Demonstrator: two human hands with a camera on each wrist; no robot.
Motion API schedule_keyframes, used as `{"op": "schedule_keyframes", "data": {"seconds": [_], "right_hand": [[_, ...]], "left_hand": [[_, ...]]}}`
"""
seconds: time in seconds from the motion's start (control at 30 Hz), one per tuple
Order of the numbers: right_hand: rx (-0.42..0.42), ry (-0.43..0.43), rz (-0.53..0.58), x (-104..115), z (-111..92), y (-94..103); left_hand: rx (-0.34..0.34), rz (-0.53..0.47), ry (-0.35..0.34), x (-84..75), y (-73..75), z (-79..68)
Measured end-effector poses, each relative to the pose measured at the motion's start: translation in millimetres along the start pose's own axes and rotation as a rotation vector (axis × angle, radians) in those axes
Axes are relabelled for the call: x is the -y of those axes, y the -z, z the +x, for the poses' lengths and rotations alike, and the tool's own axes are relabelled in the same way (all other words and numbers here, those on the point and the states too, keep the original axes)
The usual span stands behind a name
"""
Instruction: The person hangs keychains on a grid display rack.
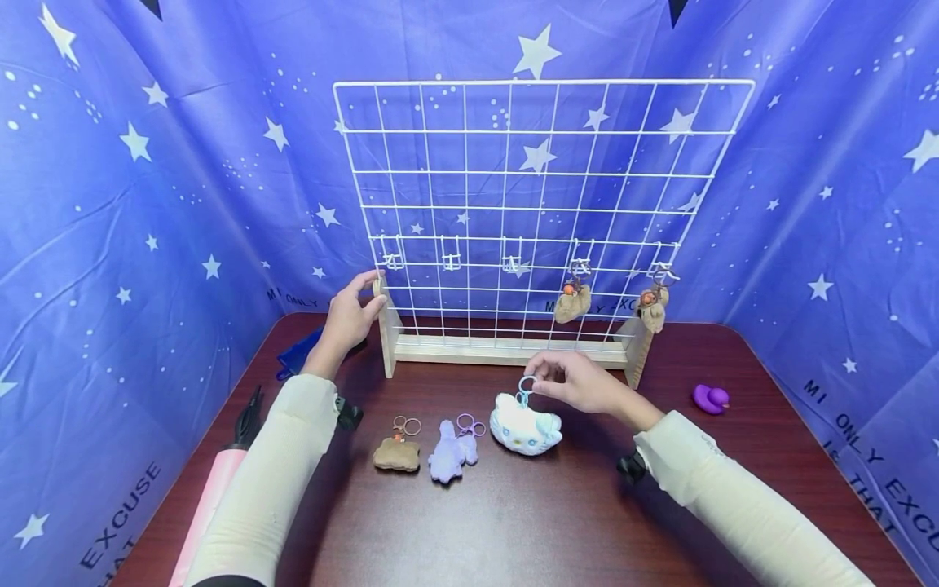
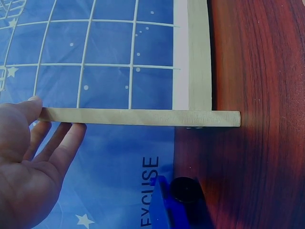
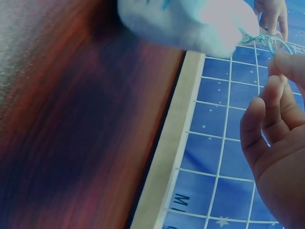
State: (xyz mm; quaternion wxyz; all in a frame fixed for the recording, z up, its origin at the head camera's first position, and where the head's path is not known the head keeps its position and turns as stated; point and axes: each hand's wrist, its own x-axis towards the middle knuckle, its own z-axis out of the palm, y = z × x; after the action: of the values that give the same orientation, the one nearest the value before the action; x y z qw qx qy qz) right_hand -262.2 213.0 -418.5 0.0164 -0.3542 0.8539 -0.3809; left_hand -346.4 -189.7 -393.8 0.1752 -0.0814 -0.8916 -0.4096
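Right hand (image 1: 579, 383): thumb and forefinger pinched together on the light blue ring (image 1: 526, 381) of a white plush cat head (image 1: 525, 434); other fingers loosely bent. Plush sits below the fingertips, near side of the wire grid rack (image 1: 543, 82), right of a purple plush (image 1: 447, 458); whether it touches the table cannot be told. Forearm slants in from near right. Left hand (image 1: 348, 318): clamped on the rack's left wooden upright (image 1: 389, 336) at its top end, thumb on one face, fingers opposite; arm reaches far from near left.
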Motion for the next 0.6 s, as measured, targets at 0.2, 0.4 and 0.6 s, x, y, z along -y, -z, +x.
{"op": "schedule_keyframes", "data": {"seconds": [0.2, 0.4, 0.6], "right_hand": [[-0.013, 0.024, -0.018, 4, 6, 5.8], [-0.048, 0.059, -0.038, 11, 12, 13.6], [-0.066, 0.055, -0.054, 15, 16, 19.0]], "left_hand": [[-0.002, 0.004, -0.004, 0.6, 0.2, 0.0], [-0.003, 0.010, 0.002, 0.1, 0.4, 0.0], [-0.004, 0.008, 0.005, 1.1, -1.0, 0.5]]}}
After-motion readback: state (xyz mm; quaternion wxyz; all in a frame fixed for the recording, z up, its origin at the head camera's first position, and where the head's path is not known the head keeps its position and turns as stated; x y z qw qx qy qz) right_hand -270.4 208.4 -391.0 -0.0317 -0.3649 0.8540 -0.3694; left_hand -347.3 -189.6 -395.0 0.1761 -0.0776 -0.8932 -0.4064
